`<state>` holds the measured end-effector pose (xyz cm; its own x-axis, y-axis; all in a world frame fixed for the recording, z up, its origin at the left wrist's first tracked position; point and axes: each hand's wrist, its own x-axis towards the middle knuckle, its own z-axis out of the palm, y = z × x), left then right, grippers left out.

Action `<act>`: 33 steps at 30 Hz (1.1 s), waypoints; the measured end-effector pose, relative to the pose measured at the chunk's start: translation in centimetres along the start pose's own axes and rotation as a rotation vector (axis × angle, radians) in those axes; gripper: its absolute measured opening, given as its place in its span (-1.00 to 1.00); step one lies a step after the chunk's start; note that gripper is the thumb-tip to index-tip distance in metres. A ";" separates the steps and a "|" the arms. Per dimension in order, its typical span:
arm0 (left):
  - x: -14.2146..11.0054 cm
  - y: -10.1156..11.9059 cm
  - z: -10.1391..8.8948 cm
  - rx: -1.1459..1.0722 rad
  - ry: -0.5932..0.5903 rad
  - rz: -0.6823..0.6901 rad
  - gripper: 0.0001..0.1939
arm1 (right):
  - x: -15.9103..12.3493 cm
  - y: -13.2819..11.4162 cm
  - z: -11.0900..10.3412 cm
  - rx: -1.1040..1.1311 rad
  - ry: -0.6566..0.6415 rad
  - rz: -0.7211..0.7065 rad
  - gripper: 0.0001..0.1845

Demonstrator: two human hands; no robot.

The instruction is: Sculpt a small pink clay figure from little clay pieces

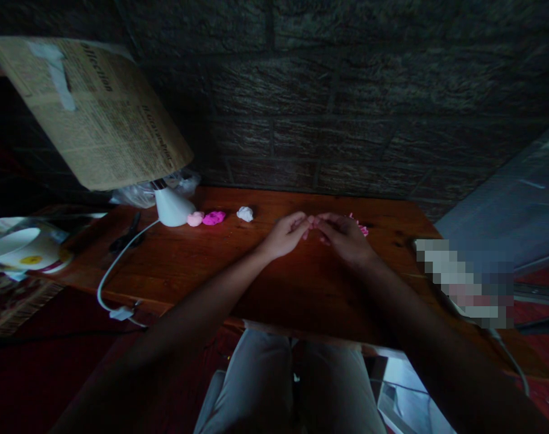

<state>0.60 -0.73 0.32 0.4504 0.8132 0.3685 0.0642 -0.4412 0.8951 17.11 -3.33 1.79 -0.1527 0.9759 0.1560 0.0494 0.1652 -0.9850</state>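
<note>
Above the middle of the wooden table point(202, 271), my left hand point(288, 234) and my right hand point(344, 235) meet at the fingertips. Both are closed in a pinch; whatever lies between the fingers is too small or hidden to name. Just behind my right hand, partly covered by it, are small pink pieces point(363, 229) that look like clay. To the left of my hands sits a white crumpled lump point(244, 213). Farther left, a bright magenta lump point(214, 217) touches a pale pink lump point(195, 219) at the lamp's foot.
A lamp with a newsprint shade point(120, 120) and white base point(172, 208) stands at the back left, its cord point(103, 283) hanging over the front edge. Dark scissors point(128, 235) lie nearby. A white cup point(18, 248) is far left. A pixelated object point(464, 283) lies right. Behind is a brick-patterned wall point(274, 90).
</note>
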 end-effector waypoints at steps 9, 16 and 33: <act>-0.1 0.5 0.0 -0.004 0.001 -0.038 -0.77 | 0.0 0.1 -0.1 -0.006 0.010 -0.029 -0.65; -0.1 0.5 -0.3 0.055 0.005 0.021 -0.75 | 0.0 0.2 0.0 0.039 0.070 0.047 -0.64; 0.2 -0.5 -0.1 -0.033 0.018 -0.013 -0.68 | 0.1 0.3 -0.2 0.091 0.116 0.064 -0.61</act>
<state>0.60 -0.31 -0.07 0.4335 0.8256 0.3613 0.0407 -0.4184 0.9073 17.29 -3.14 1.52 -0.0368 0.9948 0.0945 -0.0350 0.0932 -0.9950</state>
